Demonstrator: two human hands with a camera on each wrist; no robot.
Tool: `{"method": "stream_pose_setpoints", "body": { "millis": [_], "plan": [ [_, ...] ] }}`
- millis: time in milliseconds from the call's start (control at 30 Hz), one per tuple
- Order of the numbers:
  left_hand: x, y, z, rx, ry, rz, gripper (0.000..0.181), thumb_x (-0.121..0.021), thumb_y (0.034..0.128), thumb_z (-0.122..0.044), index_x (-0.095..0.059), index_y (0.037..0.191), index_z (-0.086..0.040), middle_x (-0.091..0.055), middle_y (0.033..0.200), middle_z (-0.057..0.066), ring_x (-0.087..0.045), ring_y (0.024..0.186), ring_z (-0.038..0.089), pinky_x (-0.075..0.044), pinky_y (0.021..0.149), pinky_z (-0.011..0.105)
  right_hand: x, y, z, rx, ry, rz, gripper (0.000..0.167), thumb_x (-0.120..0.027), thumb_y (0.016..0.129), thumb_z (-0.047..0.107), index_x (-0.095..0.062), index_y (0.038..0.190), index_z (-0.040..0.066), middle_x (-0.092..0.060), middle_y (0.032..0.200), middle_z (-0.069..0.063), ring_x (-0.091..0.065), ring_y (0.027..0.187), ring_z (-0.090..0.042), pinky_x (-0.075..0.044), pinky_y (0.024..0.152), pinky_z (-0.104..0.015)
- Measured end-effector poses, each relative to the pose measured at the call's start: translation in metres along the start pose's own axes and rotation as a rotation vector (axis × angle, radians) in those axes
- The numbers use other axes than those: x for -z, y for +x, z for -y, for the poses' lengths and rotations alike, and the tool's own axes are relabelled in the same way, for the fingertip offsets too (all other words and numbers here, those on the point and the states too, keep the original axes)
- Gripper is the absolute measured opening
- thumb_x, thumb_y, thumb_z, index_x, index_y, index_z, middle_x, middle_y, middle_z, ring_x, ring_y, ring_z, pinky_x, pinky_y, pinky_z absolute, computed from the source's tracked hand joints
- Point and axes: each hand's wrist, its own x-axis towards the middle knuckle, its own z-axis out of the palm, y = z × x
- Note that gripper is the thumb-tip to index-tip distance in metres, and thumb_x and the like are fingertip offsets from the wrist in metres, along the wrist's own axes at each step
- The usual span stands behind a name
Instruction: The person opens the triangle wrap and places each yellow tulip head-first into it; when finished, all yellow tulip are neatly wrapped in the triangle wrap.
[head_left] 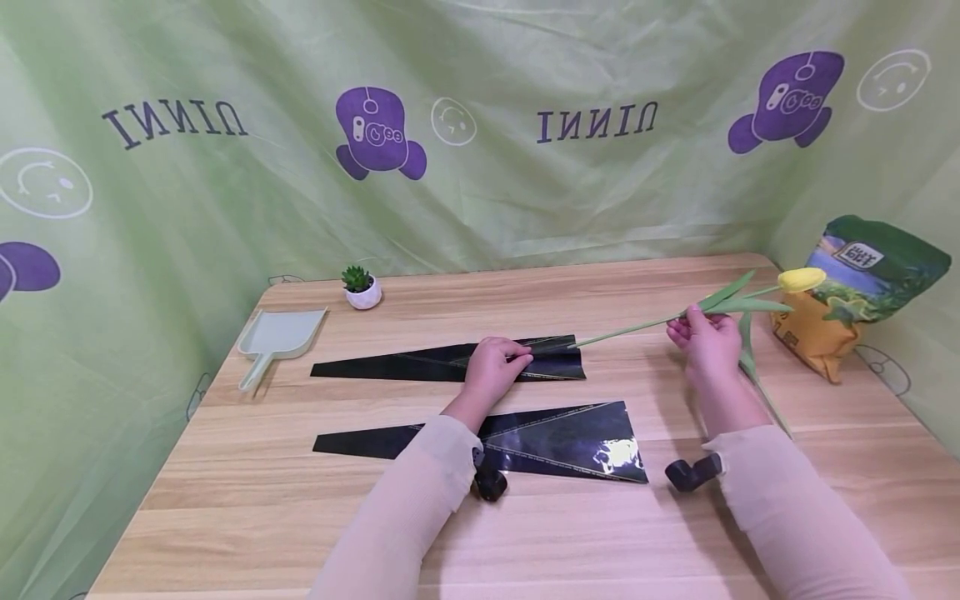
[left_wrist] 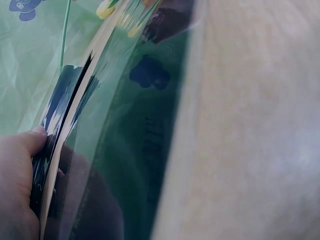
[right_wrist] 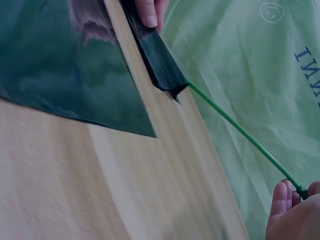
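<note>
My right hand (head_left: 703,335) pinches the green stem of an artificial tulip (head_left: 801,279), just below its leaves. From there the stem slopes left and down, its lower end at the opening of the far black flower sleeve (head_left: 397,365). My left hand (head_left: 495,365) pinches that sleeve near its wide end, the thumb (left_wrist: 36,140) lying on its dark film in the left wrist view. The right wrist view shows the stem (right_wrist: 235,122) meeting the sleeve's lifted edge (right_wrist: 167,75). Closer to me a second black sleeve (head_left: 570,442) lies flat.
Another green stem with a leaf (head_left: 768,407) lies beneath my right forearm. A green and orange bag (head_left: 862,283) stands at the right. On the left are a pale dustpan (head_left: 281,333) and a small potted succulent (head_left: 363,290). A green curtain (head_left: 480,200) hangs behind the table.
</note>
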Motion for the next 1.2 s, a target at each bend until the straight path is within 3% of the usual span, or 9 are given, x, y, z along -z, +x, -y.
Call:
{"method": "stream_pose_setpoints", "body": {
  "millis": [367,533,900,1067,1200],
  "plan": [
    [0.003,-0.001,-0.002,0.021,-0.031,0.000,0.017,-0.071,0.0896,-0.022,-0.079,0.102,-0.012,-0.075,0.108,0.005,-0.064,0.111,0.024,-0.048,0.102,0.036,-0.013,-0.011,-0.031,-0.090,-0.154,0.114,0.015,-0.061,0.096,0.014,-0.048,0.104,0.011,-0.066,0.077,0.002,-0.068,0.068,-0.007,-0.060,0.071,-0.022],
    [0.003,-0.001,-0.003,0.003,-0.027,-0.015,0.017,-0.071,0.0897,-0.022,-0.079,0.102,-0.011,-0.075,0.107,0.005,-0.064,0.109,0.024,-0.048,0.100,0.035,-0.019,-0.017,-0.042,-0.102,-0.214,0.159,0.017,-0.063,0.095,0.016,-0.049,0.104,0.012,-0.066,0.081,0.004,-0.068,0.072,-0.006,-0.060,0.076,-0.022],
    [0.001,0.000,-0.005,-0.023,-0.034,-0.044,0.016,-0.071,0.0892,-0.022,-0.079,0.100,-0.012,-0.075,0.105,0.004,-0.065,0.107,0.023,-0.049,0.099,0.035,-0.029,-0.024,-0.062,-0.080,-0.296,0.253,0.016,-0.066,0.093,0.015,-0.053,0.103,0.011,-0.066,0.086,0.005,-0.069,0.077,-0.006,-0.059,0.079,-0.021],
    [0.001,0.000,-0.006,-0.031,-0.025,-0.057,0.016,-0.071,0.0890,-0.022,-0.079,0.101,-0.013,-0.076,0.105,0.003,-0.065,0.107,0.023,-0.049,0.099,0.034,-0.029,-0.021,-0.072,-0.031,-0.292,0.377,0.017,-0.073,0.088,0.015,-0.058,0.095,0.011,-0.069,0.081,0.004,-0.069,0.072,-0.006,-0.060,0.072,-0.020],
    [0.001,-0.001,-0.007,-0.025,-0.036,-0.064,0.017,-0.072,0.0887,-0.021,-0.079,0.101,-0.013,-0.075,0.106,0.003,-0.065,0.108,0.023,-0.049,0.099,0.035,-0.036,-0.027,-0.073,-0.043,-0.354,0.375,0.010,-0.066,0.093,0.011,-0.057,0.095,0.009,-0.068,0.075,0.007,-0.068,0.069,-0.003,-0.059,0.071,-0.018]
  ]
}}
